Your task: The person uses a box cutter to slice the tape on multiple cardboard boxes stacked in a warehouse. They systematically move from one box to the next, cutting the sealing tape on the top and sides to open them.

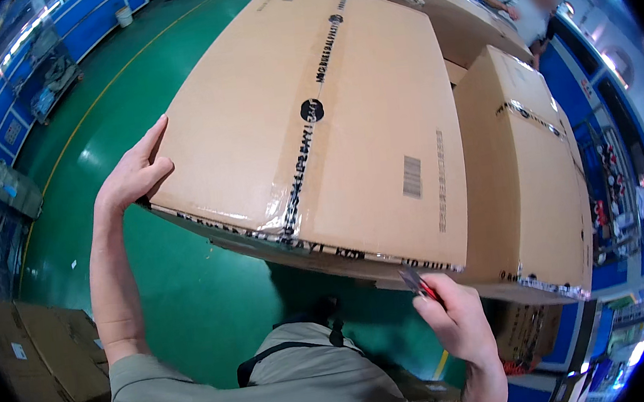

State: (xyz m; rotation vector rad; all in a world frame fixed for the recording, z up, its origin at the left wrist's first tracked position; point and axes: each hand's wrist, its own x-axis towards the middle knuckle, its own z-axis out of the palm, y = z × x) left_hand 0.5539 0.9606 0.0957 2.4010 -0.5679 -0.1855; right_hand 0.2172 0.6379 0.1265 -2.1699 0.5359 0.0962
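While the large taped carton (378, 141) lies flat in front of you above the green floor (188, 264), your left hand (132, 173) rests at its near left corner. The thumb lies on the top and the forefinger stretches along the left edge, spread apart from it; the other fingers are hidden, so you cannot tell whether they grip underneath. Your right hand (457, 316) is near the carton's front right corner, its fingers curled around a red-handled utility knife (425, 288). The blade points up and left at the front edge; whether it touches the cardboard is too small to tell. A strip of clear tape (300, 172) with black print runs down the middle of the top, crossing a black disc (312, 110), and a barcode (411, 176) sits toward the right. Just beside, on the right, stands a narrower carton (542, 195), also taped. Farther back, a person (525, 15) stands beyond more cartons (467, 20). To your lower left are brown cardboard pieces (52, 374), and a yellow line (72, 137) crosses the floor.
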